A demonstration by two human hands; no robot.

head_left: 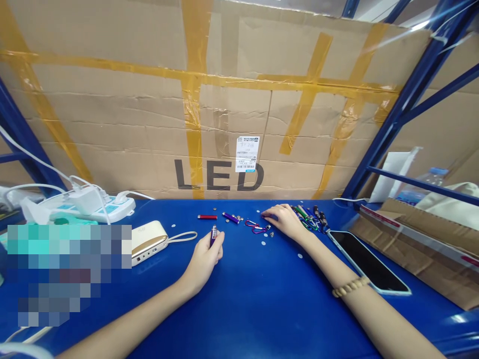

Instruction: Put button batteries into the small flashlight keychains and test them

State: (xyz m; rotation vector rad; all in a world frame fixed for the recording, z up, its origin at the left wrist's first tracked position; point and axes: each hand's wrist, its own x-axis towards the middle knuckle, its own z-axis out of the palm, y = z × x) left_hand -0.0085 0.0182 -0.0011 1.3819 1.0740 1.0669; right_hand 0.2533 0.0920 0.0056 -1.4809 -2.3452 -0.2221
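Left hand (205, 257), forearm angled inward, grips a purple-and-silver tube (213, 235) projecting upward from its fingers. Right hand (286, 222), palm down, fingers bent, lies beside carabiners (258, 228); its grip is indeterminable.

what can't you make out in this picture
All in the head view:
Tube: lower part hidden by the left hand.
What the right hand touches: too small, fingers in the way.
Label: fine print too small.
Left side: pixelated patch hides what's there.
Right forearm: cut off by bottom edge.
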